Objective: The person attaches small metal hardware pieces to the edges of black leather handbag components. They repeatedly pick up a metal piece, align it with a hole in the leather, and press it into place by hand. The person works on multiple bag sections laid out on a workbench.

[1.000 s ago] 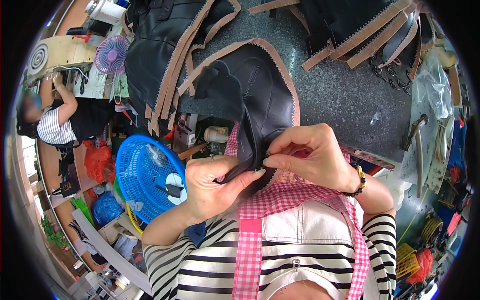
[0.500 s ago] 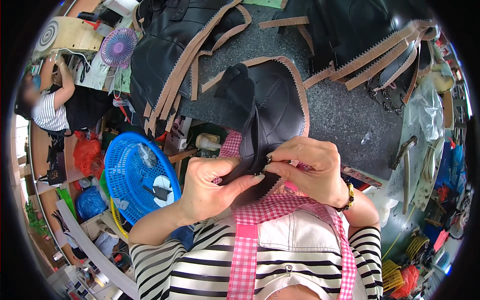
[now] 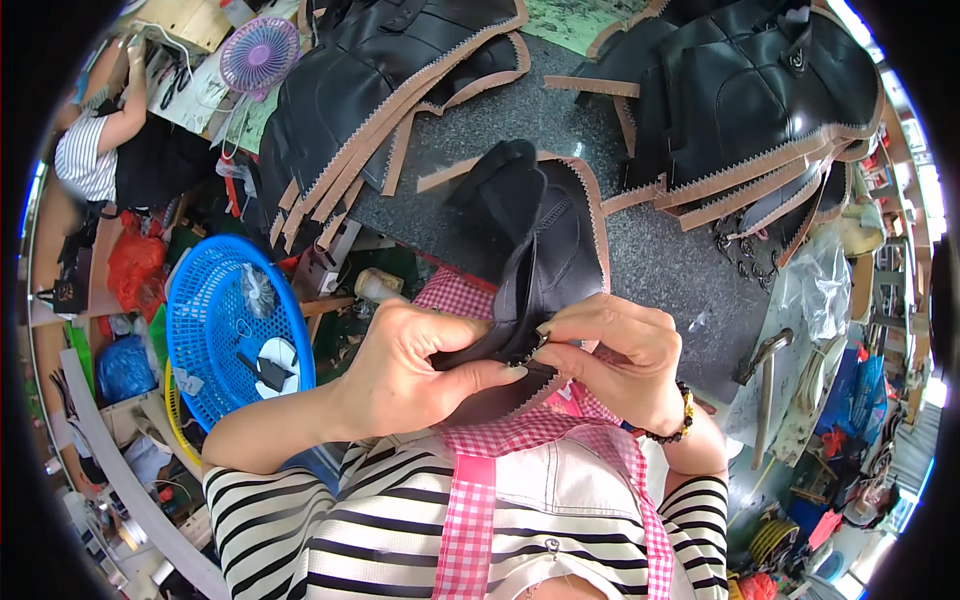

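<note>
A black leather shoe upper (image 3: 570,235) with a tan zigzag-cut edge is held up in front of me, over the table's near edge. My left hand (image 3: 425,365) is closed on its left side, with the thumb stretched along the folded leather. With thumb and fingers pinched together, my right hand (image 3: 620,350) grips a small dark metal piece (image 3: 535,350) at the upper's edge. That piece lies between my two thumbs and is partly hidden, so its exact kind cannot be made out.
Black uppers with tan edges lie stacked on the grey table (image 3: 660,280), one pile (image 3: 340,100) at left, another (image 3: 760,110) at right. Dark chains (image 3: 745,255) hang by the right pile. A hammer (image 3: 765,365) lies farther right. At left stand a blue basket (image 3: 235,400) and a purple fan (image 3: 260,55); a person sits beyond.
My view has shifted, so the tables and piles appear displaced. Both hands keep their grip on the upper, whose top flap now stands more upright.
</note>
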{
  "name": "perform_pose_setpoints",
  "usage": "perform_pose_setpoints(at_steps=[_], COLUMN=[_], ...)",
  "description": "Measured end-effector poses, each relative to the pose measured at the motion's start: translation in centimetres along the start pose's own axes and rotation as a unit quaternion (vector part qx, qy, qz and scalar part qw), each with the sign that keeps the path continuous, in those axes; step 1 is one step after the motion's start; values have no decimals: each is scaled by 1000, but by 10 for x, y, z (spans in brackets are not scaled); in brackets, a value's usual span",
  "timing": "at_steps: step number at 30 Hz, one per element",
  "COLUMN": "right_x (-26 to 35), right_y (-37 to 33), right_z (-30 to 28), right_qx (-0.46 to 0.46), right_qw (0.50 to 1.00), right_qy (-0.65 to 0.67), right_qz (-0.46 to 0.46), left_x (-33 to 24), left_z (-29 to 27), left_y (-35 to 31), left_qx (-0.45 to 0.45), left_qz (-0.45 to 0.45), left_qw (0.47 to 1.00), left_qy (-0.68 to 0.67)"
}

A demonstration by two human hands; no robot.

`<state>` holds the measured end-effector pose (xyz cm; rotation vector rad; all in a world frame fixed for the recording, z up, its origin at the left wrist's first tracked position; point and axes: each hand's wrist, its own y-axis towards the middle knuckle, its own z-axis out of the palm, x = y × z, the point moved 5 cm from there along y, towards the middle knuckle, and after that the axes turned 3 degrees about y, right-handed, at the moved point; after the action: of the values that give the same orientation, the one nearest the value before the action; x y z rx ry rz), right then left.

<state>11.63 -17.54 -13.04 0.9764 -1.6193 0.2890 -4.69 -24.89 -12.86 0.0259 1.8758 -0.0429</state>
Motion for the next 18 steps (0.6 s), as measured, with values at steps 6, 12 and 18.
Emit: perform_pose_setpoints(at_steps=[6,12,18], right_x=[3,9,14], right_y=[-7,-3,11], right_z=[3,2,-15], right_qx=[-26,-17,-11], right_qw=[1000,998,986], right_qy=[-7,-35,-164], right_qz=[-2,-39,-1], left_x=[2,3,-6], left_z=[-3,-2,0], left_y=[0,2,7], left_qx=[52,60,56], left_qz=[10,21,76], left_qw=[998,997,993], left_qy=[27,33,74])
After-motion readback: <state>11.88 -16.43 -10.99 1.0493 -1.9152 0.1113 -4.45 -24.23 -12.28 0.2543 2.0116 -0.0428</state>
